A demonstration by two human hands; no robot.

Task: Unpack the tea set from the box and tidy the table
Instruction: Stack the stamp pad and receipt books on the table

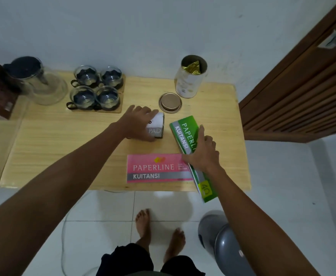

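Gripping the small white box [156, 127] at table centre, the left hand [138, 124] curls over its top; the right hand [202, 154] presses flat, fingers straight, on the green pad [180, 136]. To tidy well, I'd square that pad with the pink pad [157, 169]. Its long axis runs from 11 to 5 o'clock, its near end overhanging the table [63, 146] edge. Cups [95, 88] sit at 10 o'clock.
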